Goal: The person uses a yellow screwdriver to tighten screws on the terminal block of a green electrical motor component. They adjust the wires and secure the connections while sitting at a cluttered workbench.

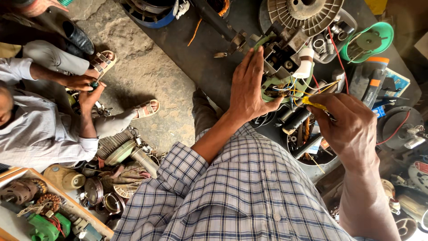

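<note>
Left hand [249, 87] flat on motor assembly [285, 67]; right hand [350, 122] pinching yellow tool [313, 104].

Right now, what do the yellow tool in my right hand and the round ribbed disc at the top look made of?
The yellow tool handle looks like glossy translucent plastic, catching light. The ribbed disc looks like cast metal, dull grey with radial fins, though painted plastic can't be ruled out.

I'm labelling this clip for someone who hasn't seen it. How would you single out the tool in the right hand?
Start at the dark workbench and find the green-based motor assembly under the left hand. The right hand beside it pinches a slim yellow-handled tool aimed at the coloured wires. It is the only bright yellow stick there.
</note>
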